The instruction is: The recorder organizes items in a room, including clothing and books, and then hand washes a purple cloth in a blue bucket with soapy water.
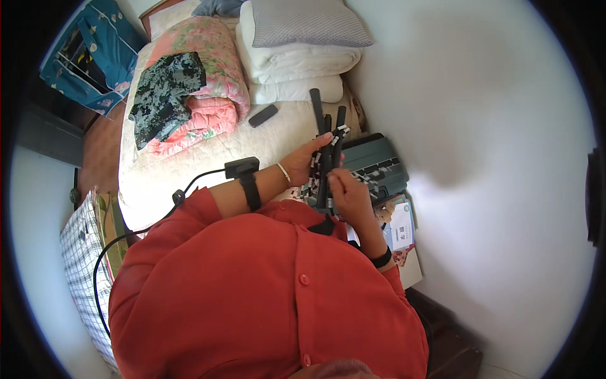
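Note:
In front of my chest I hold a bundle that looks like beaded jump ropes (326, 161), with several long black handles (316, 104) sticking up and strings of black and white beads. My left hand (303, 163) is closed round the bundle from the left, its thumb lying across the handles. On the right side, my right hand (349, 192) is closed with fingers curled against the lower part of the bundle. A beaded length (380, 174) hangs out to the right of it. The lower ends are partly hidden by my hands.
Ahead is a bed (164, 186) with a flowered quilt (214, 60), camouflage clothing (167, 91), folded white bedding (303, 63), a grey pillow (309, 24) and a black phone (263, 115). A dark green suitcase (379, 155) and books (401, 224) stand by the right wall (492, 158).

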{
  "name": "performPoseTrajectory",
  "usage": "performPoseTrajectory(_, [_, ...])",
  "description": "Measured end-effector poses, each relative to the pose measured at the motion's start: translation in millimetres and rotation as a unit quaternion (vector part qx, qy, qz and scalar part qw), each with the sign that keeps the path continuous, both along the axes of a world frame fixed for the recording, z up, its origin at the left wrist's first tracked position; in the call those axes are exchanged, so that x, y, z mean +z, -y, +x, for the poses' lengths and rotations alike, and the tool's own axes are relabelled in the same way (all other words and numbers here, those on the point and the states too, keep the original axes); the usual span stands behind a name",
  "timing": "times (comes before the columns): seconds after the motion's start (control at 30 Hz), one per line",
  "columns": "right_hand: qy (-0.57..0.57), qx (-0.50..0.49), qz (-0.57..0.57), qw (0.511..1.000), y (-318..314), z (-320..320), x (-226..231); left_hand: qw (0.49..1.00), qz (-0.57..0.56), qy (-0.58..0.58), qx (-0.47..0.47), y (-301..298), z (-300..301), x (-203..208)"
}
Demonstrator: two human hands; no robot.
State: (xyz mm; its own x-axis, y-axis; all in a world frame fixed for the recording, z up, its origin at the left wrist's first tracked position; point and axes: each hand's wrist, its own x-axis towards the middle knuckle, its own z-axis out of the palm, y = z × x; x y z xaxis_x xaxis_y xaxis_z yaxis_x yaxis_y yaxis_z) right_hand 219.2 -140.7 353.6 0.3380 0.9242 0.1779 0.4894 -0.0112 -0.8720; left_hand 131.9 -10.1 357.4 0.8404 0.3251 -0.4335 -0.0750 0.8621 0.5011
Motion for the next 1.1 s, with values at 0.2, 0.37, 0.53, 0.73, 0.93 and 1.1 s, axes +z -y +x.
performPoseTrajectory(0.2, [0.159, 0.025, 0.134, 0.978, -10.0, 0.3, 2.8, 0.987, 0.150, 0.045, 0.046, -31.7, -17.3, 1.0])
performPoseTrajectory(0.37, [-0.091, -0.097, 0.125, 0.983, 3.3, 16.8, -21.6, 0.953, 0.184, 0.123, 0.206, -86.1, -60.1, 58.6])
performPoseTrajectory(0.53, [-0.290, -0.131, -0.033, 0.947, 43.0, 35.0, -77.4, 0.947, 0.234, 0.032, 0.216, -92.9, -113.1, 94.7])
performPoseTrajectory(0.73, [-0.323, -0.142, -0.135, 0.926, 52.4, 18.0, -94.9, 0.918, 0.255, -0.080, 0.293, -119.4, -225.8, 118.7])
performPoseTrajectory(0.93, [-0.340, -0.111, -0.147, 0.922, 28.2, -0.1, -109.6, 0.791, 0.359, -0.194, 0.456, -172.0, -357.0, 166.2])
performPoseTrajectory(1.1, [-0.258, -0.080, -0.205, 0.941, -6.4, -26.2, -90.6, 0.713, 0.488, -0.234, 0.446, -228.7, -470.6, 206.2])
